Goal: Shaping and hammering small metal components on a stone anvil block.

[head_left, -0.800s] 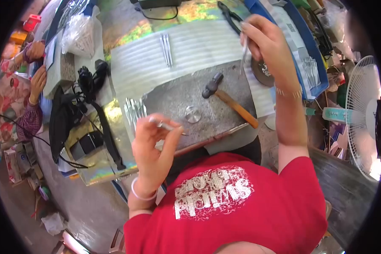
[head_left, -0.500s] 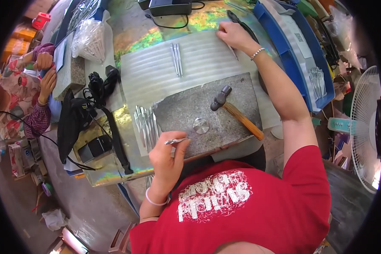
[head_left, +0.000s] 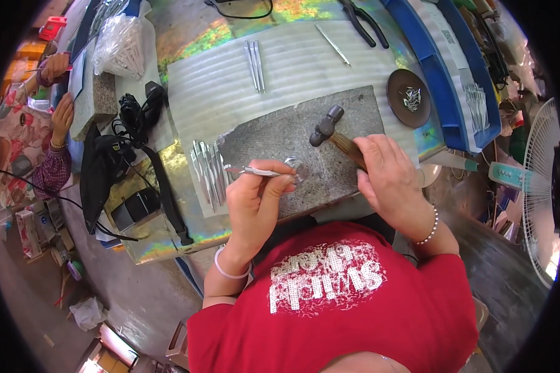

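Note:
My left hand (head_left: 255, 202) pinches a slim silver tool that looks like tweezers (head_left: 242, 169). Its tip end lies over a small round metal disc (head_left: 294, 166) on a grey stone slab (head_left: 261, 140). On the slab's right side lies a ball-peen hammer (head_left: 325, 126) with a wooden handle, and my right hand (head_left: 389, 177) is closed around that handle's near end. Several similar silver tools (head_left: 208, 177) lie side by side left of the slab. A few more silver tools (head_left: 254, 66) lie on the white foam sheet (head_left: 211, 87) beyond it.
A single slim silver piece (head_left: 333, 45) and black-handled pliers (head_left: 362, 23) lie at the far right. A brown dish (head_left: 406, 115) holds small metal bits beside a blue tray (head_left: 445, 93). Black straps (head_left: 162, 180) lie at left, near another person's hands (head_left: 62, 118). A fan (head_left: 538, 193) stands right.
My right hand has come back from the far side of the foam sheet to the hammer handle, leaving a slim silver piece there. My left hand has brought its tool over the disc.

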`<state>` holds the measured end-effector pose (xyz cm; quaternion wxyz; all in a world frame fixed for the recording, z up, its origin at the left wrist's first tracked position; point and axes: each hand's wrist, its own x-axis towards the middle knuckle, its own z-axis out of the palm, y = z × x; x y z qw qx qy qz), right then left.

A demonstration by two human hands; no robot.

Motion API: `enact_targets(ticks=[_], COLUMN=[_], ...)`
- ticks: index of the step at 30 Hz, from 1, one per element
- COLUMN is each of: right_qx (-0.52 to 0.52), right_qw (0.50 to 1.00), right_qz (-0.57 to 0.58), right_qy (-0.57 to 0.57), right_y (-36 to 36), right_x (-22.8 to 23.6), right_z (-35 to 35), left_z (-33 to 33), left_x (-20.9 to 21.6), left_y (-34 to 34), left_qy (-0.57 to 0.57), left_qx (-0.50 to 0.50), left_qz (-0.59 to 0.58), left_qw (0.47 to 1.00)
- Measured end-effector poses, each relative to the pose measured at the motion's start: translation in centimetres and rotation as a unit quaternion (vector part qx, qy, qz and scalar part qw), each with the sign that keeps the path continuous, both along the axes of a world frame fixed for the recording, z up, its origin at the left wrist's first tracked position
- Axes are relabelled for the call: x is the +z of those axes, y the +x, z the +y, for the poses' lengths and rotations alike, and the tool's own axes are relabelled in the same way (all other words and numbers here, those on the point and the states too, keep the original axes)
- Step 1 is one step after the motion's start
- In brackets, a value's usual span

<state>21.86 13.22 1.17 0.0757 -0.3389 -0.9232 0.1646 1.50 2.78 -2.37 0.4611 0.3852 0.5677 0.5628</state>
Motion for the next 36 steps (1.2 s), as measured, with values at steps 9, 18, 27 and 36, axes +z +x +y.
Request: enact_targets(ticks=[9,18,27,36], right_qx=[-0.083,-0.068,0.028,0.107], right_qw=[0.992,0.952,0.872,0.893], right_qz=[0.037,0.203,0.276,0.303], right_qy=[-0.084,-0.219,-0.403,-0.315], right_y=[0.1,0.6,-2.4,-4.0], right_x=[-0.3,-0.4,2.8,5.5], right_z=[-1.0,-0.9,-1.0,-0.5], left_z=[-0.3,0.0,0.5,-0.8], left_x=[-0.3,0.1,1.1,-1.2], left_y=[0.4,0.3,0.7,-0.3], left_qy=[0.013,0.032,0.144,0.013], left_qx=[0.012,0.000,-0.060,-0.174], left_qz=[0.067,0.198,0.486,0.387], left_qw=[0.998,0.980,0.860,0.906])
